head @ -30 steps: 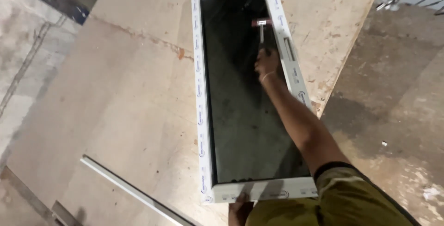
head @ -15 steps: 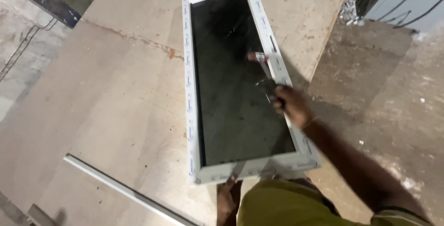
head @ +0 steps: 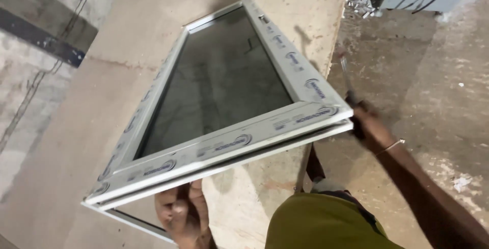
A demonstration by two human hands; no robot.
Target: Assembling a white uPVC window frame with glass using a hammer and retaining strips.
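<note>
I see the window [head: 219,91], a white frame with dark glass, tilted up off the desk [head: 76,142], its near edge raised just above my left hand [head: 181,216] and its far end low, away from both hands. The left hand is cupped under that near rail from below, fingers curled against it. The right hand [head: 369,127] sits just off the near right corner, closed around a hammer [head: 349,83] whose head points away. My worry: one hand carries the lift, so the frame could slip or twist and the glass crack; a stray hammer swing near that corner could chip it. The hammer head is blurred, the left palm is hidden under the rail, and a strip [head: 137,222] below the frame is mostly covered
</note>
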